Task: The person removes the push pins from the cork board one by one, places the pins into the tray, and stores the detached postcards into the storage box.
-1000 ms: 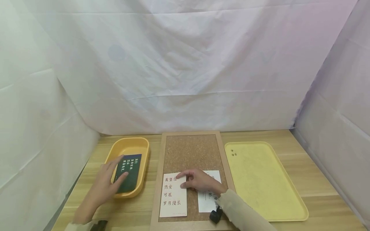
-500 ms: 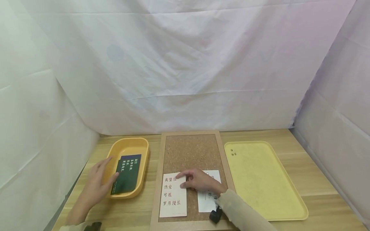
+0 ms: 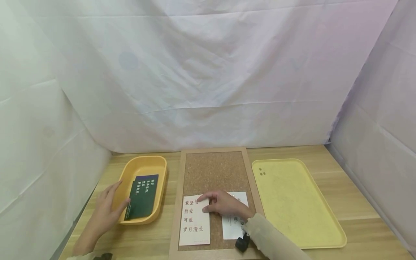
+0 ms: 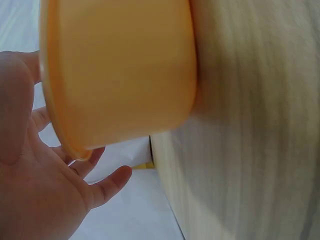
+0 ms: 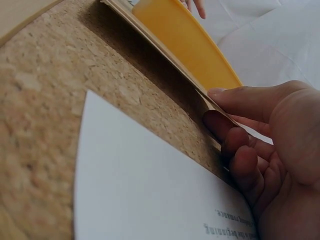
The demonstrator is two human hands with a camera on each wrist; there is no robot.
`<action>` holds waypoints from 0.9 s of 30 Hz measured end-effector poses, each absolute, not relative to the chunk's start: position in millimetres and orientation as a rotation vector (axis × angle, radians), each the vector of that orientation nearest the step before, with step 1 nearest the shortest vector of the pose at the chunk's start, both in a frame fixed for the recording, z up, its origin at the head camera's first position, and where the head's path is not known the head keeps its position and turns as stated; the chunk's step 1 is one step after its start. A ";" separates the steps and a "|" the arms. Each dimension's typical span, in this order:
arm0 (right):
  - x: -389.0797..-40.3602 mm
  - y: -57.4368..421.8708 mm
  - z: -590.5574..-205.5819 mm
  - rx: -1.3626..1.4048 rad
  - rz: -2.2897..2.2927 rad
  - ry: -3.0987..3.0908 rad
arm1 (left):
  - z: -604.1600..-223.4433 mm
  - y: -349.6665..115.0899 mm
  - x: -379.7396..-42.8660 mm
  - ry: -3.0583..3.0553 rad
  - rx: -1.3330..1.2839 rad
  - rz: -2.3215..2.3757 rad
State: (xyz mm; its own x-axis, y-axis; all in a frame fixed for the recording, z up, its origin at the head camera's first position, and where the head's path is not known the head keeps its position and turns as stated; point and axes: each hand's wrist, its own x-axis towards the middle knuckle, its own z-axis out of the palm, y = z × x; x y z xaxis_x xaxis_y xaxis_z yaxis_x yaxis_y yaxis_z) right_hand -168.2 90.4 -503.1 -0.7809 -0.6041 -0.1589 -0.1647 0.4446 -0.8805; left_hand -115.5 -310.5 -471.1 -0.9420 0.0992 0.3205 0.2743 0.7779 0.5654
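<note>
My right hand (image 3: 224, 203) pinches the right edge of a white card with red characters (image 3: 196, 234), over the lower left of the cork board (image 3: 214, 169). In the right wrist view the held card (image 5: 165, 57) is edge-on and raised off the cork, thumb on one face, fingers behind. Under my right forearm lies another white card with dark print (image 3: 230, 229). My left hand (image 3: 105, 211), fingers spread and relaxed, is at the left rim of an orange plastic basin (image 3: 143, 167). A dark green card (image 3: 141, 206) lies inside it, over a purple one (image 3: 146, 177).
A flat yellow tray (image 3: 299, 209) stands right of the board, with a few tiny metallic pieces (image 3: 261, 174) near its upper left corner. The wooden tabletop (image 3: 360, 209) is bordered by white cloth (image 3: 208, 122) at the back and sides.
My left hand has moved left, from over the green card to the basin's left rim, uncovering more of that card. The right hand and its card have stayed in place.
</note>
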 end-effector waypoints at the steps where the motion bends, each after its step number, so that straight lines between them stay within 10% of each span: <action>1: -168.2 90.4 -503.0 -0.644 -1.296 2.246 | -472.4 -311.6 -115.2 -2.705 -0.283 -0.927; 27: -167.9 90.6 -502.5 -0.651 -1.312 2.235 | -482.1 -323.2 -111.8 -2.819 -0.129 -1.147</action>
